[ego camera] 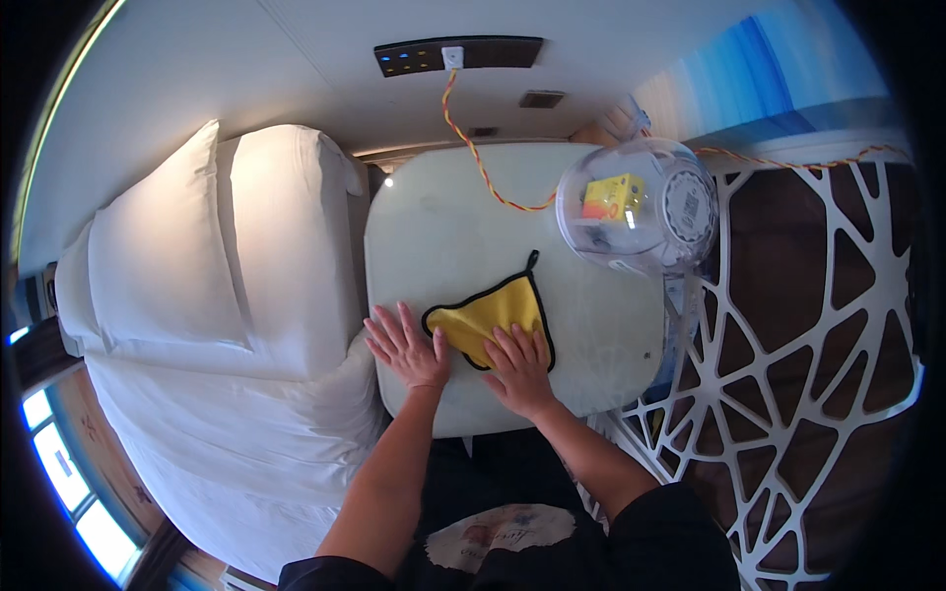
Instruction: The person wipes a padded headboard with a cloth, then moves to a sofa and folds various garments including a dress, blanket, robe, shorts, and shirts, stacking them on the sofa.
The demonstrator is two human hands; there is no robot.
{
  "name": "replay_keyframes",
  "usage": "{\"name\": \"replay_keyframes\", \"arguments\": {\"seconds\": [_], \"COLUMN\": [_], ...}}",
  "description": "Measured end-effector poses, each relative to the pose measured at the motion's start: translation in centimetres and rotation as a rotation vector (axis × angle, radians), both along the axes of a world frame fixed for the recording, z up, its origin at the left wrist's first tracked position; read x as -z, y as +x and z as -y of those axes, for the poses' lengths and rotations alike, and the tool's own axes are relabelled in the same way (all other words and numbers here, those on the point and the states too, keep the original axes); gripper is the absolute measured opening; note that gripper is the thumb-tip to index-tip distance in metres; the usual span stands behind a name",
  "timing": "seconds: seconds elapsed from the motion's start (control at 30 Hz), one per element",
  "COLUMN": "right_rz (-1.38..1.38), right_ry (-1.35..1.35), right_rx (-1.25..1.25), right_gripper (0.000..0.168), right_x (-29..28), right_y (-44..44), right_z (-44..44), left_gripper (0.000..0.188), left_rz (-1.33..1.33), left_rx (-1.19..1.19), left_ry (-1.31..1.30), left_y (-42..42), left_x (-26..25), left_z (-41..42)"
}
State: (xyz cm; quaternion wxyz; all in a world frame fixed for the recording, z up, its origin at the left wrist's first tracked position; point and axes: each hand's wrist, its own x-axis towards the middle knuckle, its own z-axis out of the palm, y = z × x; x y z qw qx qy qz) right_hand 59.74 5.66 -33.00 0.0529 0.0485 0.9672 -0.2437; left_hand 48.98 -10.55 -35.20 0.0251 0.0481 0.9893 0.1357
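Observation:
A yellow cloth with black edging and a small black hanging loop lies on a pale tabletop with rounded corners. My right hand presses flat on the lower right part of the cloth, its fingers pointing away from me. To the left, my left hand rests palm down on the table's left edge, fingers spread. Its thumb is at the cloth's left corner; whether it touches the fabric I cannot tell.
On the table's far right, a clear plastic container with a yellow box visible in it. A red-yellow twisted cord runs from a wall socket panel to it. A bed with white pillows adjoins left; a white lattice screen stands right.

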Motion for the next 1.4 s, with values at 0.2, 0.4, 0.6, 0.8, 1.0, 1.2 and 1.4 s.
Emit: {"name": "replay_keyframes", "arguments": {"seconds": [0.2,0.4,0.6,0.8,1.0,1.2,1.4], "right_rz": [-0.157,-0.024,0.14,0.19,-0.102,0.312,-0.292], "right_ry": [0.052,0.283,0.468,0.448,0.096,-0.066,-1.885], "right_rx": [0.069,0.355,0.893,0.92,0.76,0.619,1.835], "right_gripper": [0.061,0.067,0.063,0.066,0.053,0.023,0.043], "right_x": [0.1,1.3,2.1,2.8,2.8,3.0,-11.3], "right_y": [-4.2,2.6,10.0,10.7,11.2,19.0,29.5], "right_z": [-0.3,-8.4,-15.0,-4.7,6.5,7.4,9.4], "left_gripper": [0.071,0.072,0.077,0.083,0.087,0.067,0.044], "left_rz": [-0.038,-0.065,-0.045,-0.008,0.349,0.772,1.084], "left_rx": [0.02,0.011,0.018,0.007,-0.041,1.012,1.172], "left_ry": [-0.061,-0.11,-0.112,-0.241,-0.192,-0.283,-0.036], "left_y": [0.3,0.4,0.6,0.6,0.6,10.1,21.7], "left_x": [-0.2,1.3,1.4,1.2,-0.3,0.2,-11.9], "left_z": [-0.2,0.1,-0.1,-1.1,0.1,1.0,-1.6]}}
